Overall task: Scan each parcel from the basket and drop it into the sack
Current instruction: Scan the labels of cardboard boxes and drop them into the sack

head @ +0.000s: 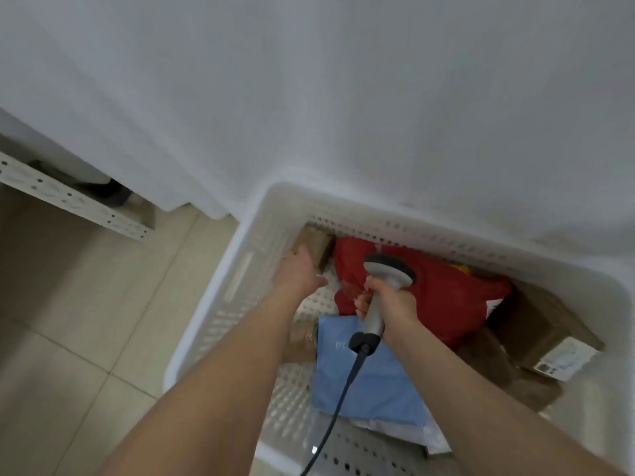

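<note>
White perforated basket fills the lower right of the frame, holding a red parcel and a blue parcel. Reaching into its upper-left corner, the left hand touches a small brown box; I cannot tell whether its fingers are clamped on it. At centre, the right hand has its fingers wrapped round the scanner. This looks like the picking step. Next, lift the box and turn its label to the scanner. No sack can be made out.

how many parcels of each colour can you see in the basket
brown parcels: 4 (corner box, taped box, labelled box, lower parcel partly under it)
red parcel: 1
blue parcel: 1
white parcel, mostly hidden under the blue: 1
total: 7
</note>
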